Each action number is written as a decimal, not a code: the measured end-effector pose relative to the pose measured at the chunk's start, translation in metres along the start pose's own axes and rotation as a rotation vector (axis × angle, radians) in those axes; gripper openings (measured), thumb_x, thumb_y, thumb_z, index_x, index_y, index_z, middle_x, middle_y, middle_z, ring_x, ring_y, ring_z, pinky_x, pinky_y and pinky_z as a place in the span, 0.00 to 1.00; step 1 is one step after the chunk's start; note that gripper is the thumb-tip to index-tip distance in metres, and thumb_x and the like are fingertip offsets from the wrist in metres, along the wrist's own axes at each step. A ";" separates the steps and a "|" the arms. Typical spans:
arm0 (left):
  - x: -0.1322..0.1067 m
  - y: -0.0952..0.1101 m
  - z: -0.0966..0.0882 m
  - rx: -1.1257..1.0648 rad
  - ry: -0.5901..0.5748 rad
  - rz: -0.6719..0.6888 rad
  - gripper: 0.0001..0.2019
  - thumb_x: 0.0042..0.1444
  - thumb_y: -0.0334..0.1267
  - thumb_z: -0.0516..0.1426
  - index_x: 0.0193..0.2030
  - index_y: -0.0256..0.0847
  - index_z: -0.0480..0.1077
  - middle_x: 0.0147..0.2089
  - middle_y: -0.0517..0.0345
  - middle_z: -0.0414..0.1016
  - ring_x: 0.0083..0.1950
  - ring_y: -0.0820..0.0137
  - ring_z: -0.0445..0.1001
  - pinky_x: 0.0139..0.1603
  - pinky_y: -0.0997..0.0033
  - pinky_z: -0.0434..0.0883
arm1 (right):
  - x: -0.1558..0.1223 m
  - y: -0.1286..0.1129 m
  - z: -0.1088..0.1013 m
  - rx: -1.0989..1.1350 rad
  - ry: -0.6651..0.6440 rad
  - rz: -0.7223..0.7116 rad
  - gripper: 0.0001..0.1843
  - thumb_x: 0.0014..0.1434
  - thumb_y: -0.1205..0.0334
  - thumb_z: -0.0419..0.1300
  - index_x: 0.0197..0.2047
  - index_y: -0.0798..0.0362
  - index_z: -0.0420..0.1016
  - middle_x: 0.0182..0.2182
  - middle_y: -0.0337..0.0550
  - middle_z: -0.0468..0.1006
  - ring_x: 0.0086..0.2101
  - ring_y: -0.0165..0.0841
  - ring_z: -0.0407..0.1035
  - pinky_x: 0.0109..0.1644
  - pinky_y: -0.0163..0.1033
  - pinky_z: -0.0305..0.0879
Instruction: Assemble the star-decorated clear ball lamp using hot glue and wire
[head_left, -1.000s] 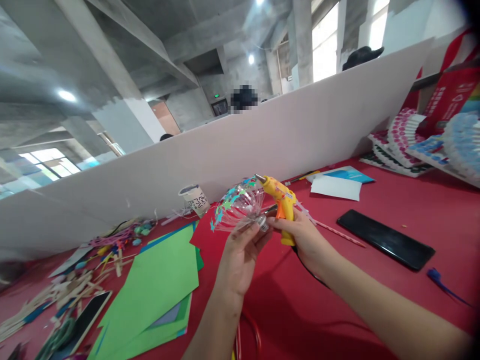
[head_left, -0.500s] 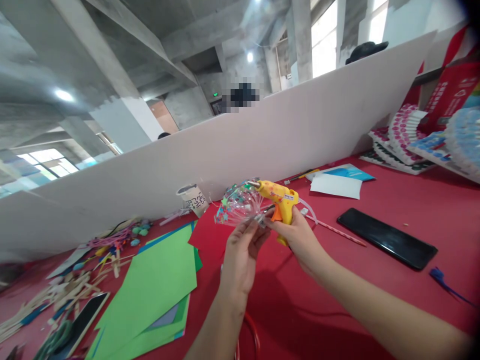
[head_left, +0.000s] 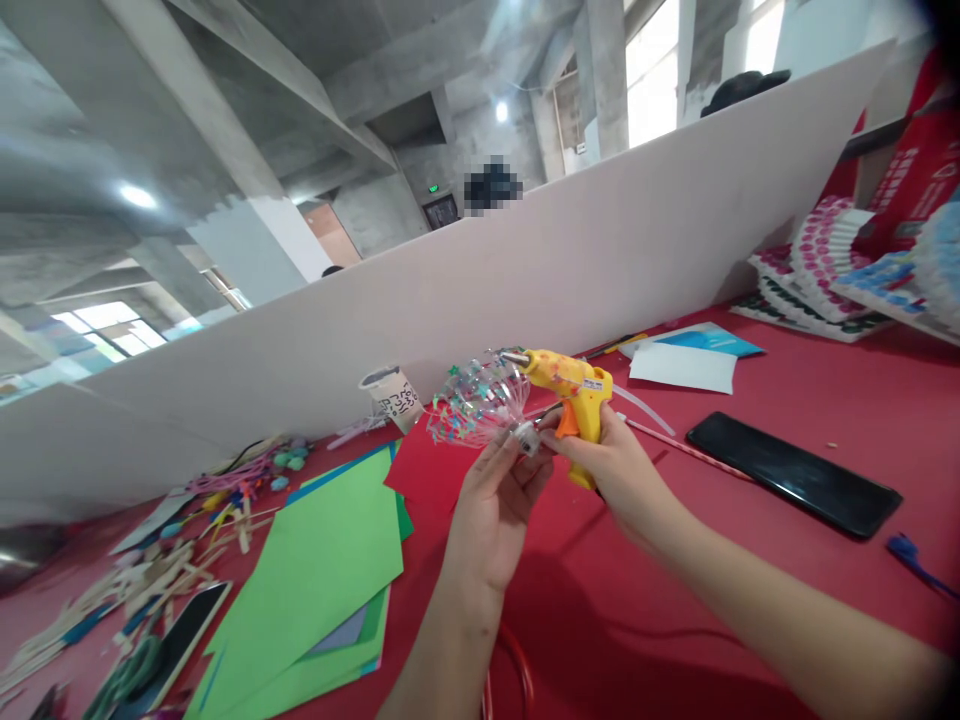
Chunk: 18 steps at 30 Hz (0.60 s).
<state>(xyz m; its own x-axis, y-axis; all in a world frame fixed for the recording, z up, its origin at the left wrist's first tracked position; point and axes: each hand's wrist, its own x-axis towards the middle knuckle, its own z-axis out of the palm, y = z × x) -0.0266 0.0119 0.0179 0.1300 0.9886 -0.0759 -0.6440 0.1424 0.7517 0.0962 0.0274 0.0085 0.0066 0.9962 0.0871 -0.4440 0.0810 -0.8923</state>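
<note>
My left hand [head_left: 499, 495] is closed, its fingertips pinching the narrow neck of a clear plastic craft piece [head_left: 480, 400]. Thin clear strips fan out from that neck, with green and bluish stars and pink bits on them. A yellow hot glue gun [head_left: 570, 378] with an orange trigger is in my right hand [head_left: 619, 470], which is wrapped round the handle. Its metal nozzle points left, beside the top of the clear strips. My right fingertips come close to the neck as well; a thin dark piece shows there, but I cannot tell what it is.
Green paper sheets [head_left: 322, 560] and red paper [head_left: 427, 470] lie on the red table. A paper cup [head_left: 391, 396] stands by the white partition [head_left: 525, 270]. Wooden sticks [head_left: 161, 575] clutter the left. A black phone [head_left: 791, 475], white paper [head_left: 682, 366] and striped straw [head_left: 690, 448] lie right.
The glue gun and both hands have shifted slightly right in view, partly with the camera's own movement. The clear neck now shows more plainly between my left fingers.
</note>
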 end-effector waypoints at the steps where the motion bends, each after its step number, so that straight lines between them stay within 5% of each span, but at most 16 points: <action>1: -0.001 0.001 0.000 -0.012 0.018 -0.016 0.07 0.56 0.29 0.58 0.41 0.34 0.74 0.37 0.55 0.80 0.37 0.72 0.78 0.43 0.73 0.74 | 0.000 -0.002 -0.001 -0.008 -0.005 0.002 0.19 0.45 0.62 0.64 0.41 0.50 0.64 0.30 0.33 0.73 0.31 0.30 0.68 0.35 0.35 0.61; 7: -0.008 0.016 0.001 -0.100 0.129 -0.045 0.05 0.58 0.31 0.56 0.37 0.33 0.73 0.32 0.53 0.79 0.33 0.71 0.77 0.41 0.69 0.75 | 0.004 -0.024 -0.016 -0.043 -0.050 0.003 0.12 0.46 0.64 0.63 0.34 0.51 0.65 0.21 0.32 0.70 0.21 0.26 0.60 0.26 0.33 0.55; 11: -0.015 0.031 0.004 -0.153 0.148 -0.072 0.08 0.60 0.31 0.53 0.35 0.31 0.73 0.32 0.51 0.79 0.32 0.71 0.77 0.39 0.69 0.76 | -0.003 -0.050 -0.030 -0.027 -0.143 0.012 0.09 0.52 0.55 0.60 0.31 0.52 0.68 0.22 0.37 0.72 0.24 0.28 0.61 0.27 0.33 0.58; 18: -0.029 0.044 0.008 -0.203 0.067 -0.125 0.10 0.61 0.32 0.51 0.41 0.30 0.72 0.37 0.48 0.77 0.31 0.72 0.77 0.38 0.71 0.76 | -0.029 -0.054 -0.055 -0.187 -0.219 0.071 0.10 0.54 0.54 0.62 0.39 0.48 0.74 0.26 0.41 0.76 0.23 0.30 0.65 0.24 0.34 0.60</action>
<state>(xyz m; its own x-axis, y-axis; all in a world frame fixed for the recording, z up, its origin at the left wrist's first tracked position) -0.0523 -0.0105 0.0583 0.1725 0.9627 -0.2083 -0.7650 0.2642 0.5874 0.1698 -0.0038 0.0297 -0.2217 0.9703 0.0967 -0.2636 0.0358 -0.9640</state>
